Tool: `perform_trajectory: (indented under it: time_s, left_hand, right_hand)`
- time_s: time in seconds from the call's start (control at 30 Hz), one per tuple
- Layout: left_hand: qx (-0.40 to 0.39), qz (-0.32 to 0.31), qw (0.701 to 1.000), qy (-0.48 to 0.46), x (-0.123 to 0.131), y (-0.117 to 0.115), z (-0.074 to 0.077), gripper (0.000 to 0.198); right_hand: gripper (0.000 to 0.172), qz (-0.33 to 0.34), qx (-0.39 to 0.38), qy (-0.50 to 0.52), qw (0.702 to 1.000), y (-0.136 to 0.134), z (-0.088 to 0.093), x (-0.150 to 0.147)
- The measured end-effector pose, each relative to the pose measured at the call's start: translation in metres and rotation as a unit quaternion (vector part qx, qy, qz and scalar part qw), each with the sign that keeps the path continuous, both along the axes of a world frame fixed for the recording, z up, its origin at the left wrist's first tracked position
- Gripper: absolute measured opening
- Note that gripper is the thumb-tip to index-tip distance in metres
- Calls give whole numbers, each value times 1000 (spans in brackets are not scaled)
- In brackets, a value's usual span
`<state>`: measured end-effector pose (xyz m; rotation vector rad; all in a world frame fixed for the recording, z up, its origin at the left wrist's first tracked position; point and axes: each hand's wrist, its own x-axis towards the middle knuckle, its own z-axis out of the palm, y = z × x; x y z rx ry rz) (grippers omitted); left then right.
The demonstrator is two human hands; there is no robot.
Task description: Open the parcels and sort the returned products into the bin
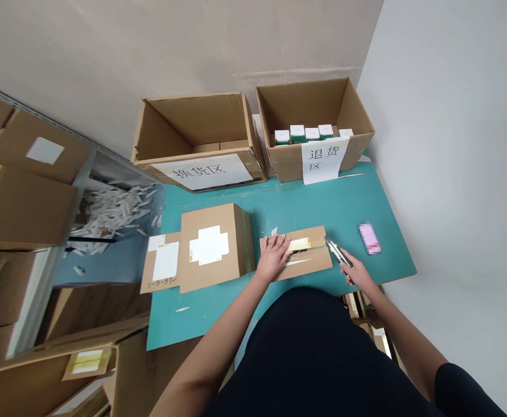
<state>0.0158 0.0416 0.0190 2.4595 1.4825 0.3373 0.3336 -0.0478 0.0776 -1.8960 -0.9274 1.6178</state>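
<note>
A small flat cardboard parcel (309,255) lies on the teal table (279,208) right in front of me. My left hand (274,255) rests flat on its left end, fingers spread. My right hand (354,272) grips a yellow and black utility knife (335,250), whose tip touches the parcel's right edge. A strip of tape runs along the parcel's top.
A bigger brown box (212,246) with white labels sits left of the parcel. Two open cartons (196,142) (316,124) with paper signs stand at the back, the right one holding small white boxes. A pink item (369,238) lies at right. Stacked boxes (18,202) fill the left side.
</note>
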Motion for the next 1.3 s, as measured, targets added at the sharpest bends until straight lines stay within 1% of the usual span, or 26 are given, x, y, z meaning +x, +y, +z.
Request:
perform_trajectory:
  time_s: [0.1,0.27,0.4,0.5,0.6,0.7,0.9,1.07,1.3]
  left_hand:
    - [5,7,1000,0,1,0,-1,45]
    - [8,10,1000,-8,1,-1,-3,45]
    - [9,6,1000,-15,1,0,-4,44]
    - [10,15,1000,-16,2,0,-4,44]
    - [13,17,1000,-17,2,-1,-3,44]
    - [14,17,1000,-19,2,-2,-3,44]
    - [11,20,1000,-17,1,-1,-5,44]
    - [12,13,1000,-16,1,0,-4,44]
    - [12,12,1000,-15,1,0,-2,45]
  right_hand:
    - [73,0,3,8,1000,-2,2,-1]
    - [75,-3,-15,25,1000,-12,3,2]
    - [75,3,-9,35,999,-7,5,4]
    - [73,9,-12,19,1000,-3,9,4]
    - [71,19,-25,9,999,-5,11,5]
    - [71,22,-31,20,999,-10,9,8]
    - [72,42,-15,18,999,-15,3,17]
    - [71,72,-26,14,997,-12,4,31]
    - [74,99,-37,43,993,-8,-3,43]
